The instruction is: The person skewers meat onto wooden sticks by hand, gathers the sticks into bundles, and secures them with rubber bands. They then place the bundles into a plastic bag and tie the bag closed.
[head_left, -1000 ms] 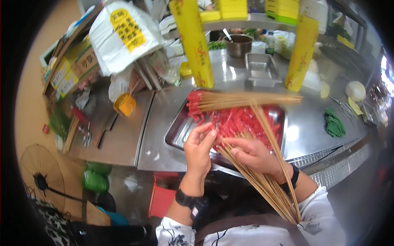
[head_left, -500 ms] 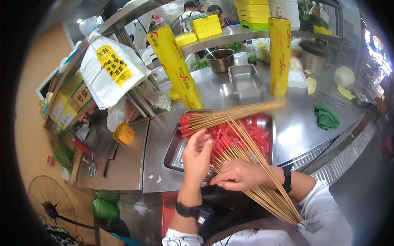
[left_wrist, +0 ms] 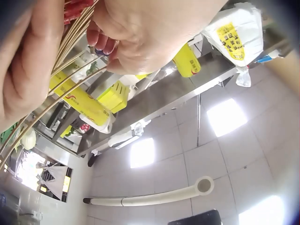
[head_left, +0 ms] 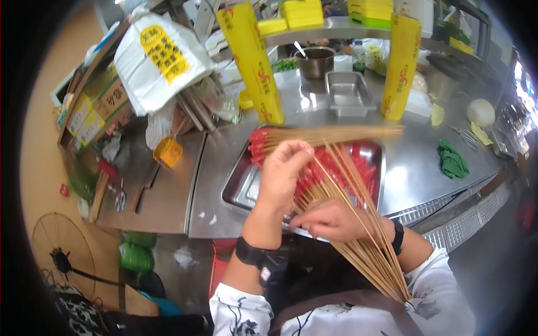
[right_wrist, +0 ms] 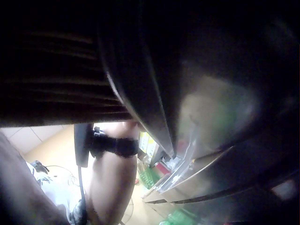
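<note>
Sticks with red pieces at their ends lie in a metal tray. Above its middle is the left hand, thumb and finger pinching the tip of a thin wooden stick; the left wrist view also shows this hand at a stick's end. The right hand lies over a fan of sticks, fingers bent and pointing left; whether it grips any is unclear. Some sticks cross over its wrist. Another bundle lies across the tray's back. The right wrist view is mostly dark.
Two yellow rolls stand behind the tray. Farther back are a pot and a small metal pan. A green cloth lies at right, a yellow container and a knife at left.
The left hand has moved up and right from the tray's left part, and a stick now runs from its fingertips. The right hand has drawn back from the left hand's fingers toward the tray's front edge.
</note>
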A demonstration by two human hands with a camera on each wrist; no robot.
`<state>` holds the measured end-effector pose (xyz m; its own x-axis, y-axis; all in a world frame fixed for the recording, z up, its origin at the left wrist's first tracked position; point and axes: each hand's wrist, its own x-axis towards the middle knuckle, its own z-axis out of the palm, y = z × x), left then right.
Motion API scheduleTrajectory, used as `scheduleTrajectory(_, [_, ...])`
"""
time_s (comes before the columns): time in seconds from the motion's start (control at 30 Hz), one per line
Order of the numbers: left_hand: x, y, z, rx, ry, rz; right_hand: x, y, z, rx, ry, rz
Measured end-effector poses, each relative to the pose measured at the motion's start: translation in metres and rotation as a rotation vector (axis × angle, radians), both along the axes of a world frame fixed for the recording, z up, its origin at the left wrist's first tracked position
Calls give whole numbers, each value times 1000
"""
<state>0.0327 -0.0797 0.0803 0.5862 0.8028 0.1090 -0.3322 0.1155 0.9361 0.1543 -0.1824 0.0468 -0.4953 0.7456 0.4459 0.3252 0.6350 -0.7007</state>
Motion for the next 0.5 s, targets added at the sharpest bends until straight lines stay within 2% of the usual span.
scheduleTrajectory(0.1, [-31, -9, 7, -21, -90, -5, -1, -7, -5, -429, 208, -91])
scheduleTrajectory(0.13, [-42, -9, 6, -10, -107, -2, -2, -3, -3, -390, 321, -47])
scheduleTrajectory(0.2, [-55, -8, -2, 27, -44, 11, -4, -4, -2, -419, 501, -83])
scheduleTrajectory(0.23, [-59, -6, -9, 26, -13, 7, -4, -2, -6, -480, 597, -38])
scheduleTrajectory(0.27, [-63, -4, -16, 26, 18, 2, -5, -5, 0, -529, 593, -67])
scheduleTrajectory(0.33, [-64, 3, -36, -16, 38, -28, -5, 2, -7, -409, 377, -119])
scheduleTrajectory(0.4, [-68, 5, -42, -67, 95, 30, -6, 1, -3, -437, 305, -165])
scheduleTrajectory(0.5, [-79, 33, -72, 431, 613, 510, -7, 0, -3, -431, 297, -194])
